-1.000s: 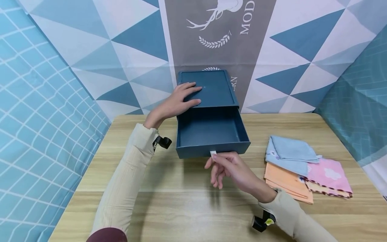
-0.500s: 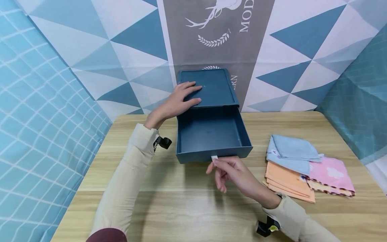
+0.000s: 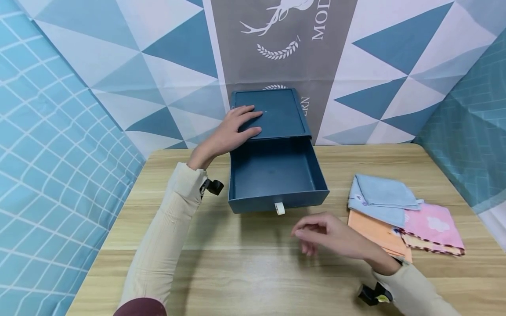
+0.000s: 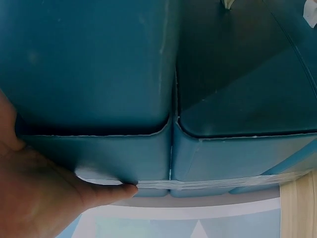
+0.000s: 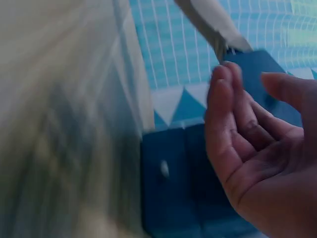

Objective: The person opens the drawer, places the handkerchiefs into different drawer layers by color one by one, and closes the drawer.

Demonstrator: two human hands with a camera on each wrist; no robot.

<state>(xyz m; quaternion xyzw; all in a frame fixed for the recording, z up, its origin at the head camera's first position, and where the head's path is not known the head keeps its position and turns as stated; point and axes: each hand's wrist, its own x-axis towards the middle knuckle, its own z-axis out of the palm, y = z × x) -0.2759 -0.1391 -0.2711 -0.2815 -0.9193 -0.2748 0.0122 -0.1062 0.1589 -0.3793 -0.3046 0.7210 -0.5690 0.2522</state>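
Observation:
A dark blue drawer box (image 3: 282, 115) stands at the back of the wooden table. Its upper drawer (image 3: 253, 204) is pulled well out and nothing shows inside. A white pull tab (image 3: 280, 208) hangs from the drawer front. My left hand (image 3: 229, 131) rests on the box top at its left edge, fingers spread; its thumb (image 4: 111, 194) shows in the left wrist view. To the right and in front of the tab, my right hand (image 3: 336, 235) hovers apart from it, fingers loosely bent and holding nothing. In the right wrist view its palm (image 5: 267, 163) faces the camera.
Folded cloths lie at the right of the table: light blue (image 3: 387, 195), orange (image 3: 369, 230) and pink (image 3: 431, 226), with a checked edge under the pink one. Patterned fabric (image 3: 182, 66) hangs behind the box, and blue gridded fabric (image 3: 59, 175) on the left.
The drawer came slightly further forward while my right hand pinched its tab. Now my right hand has let go and moved right and toward me. My left hand has stayed in place.

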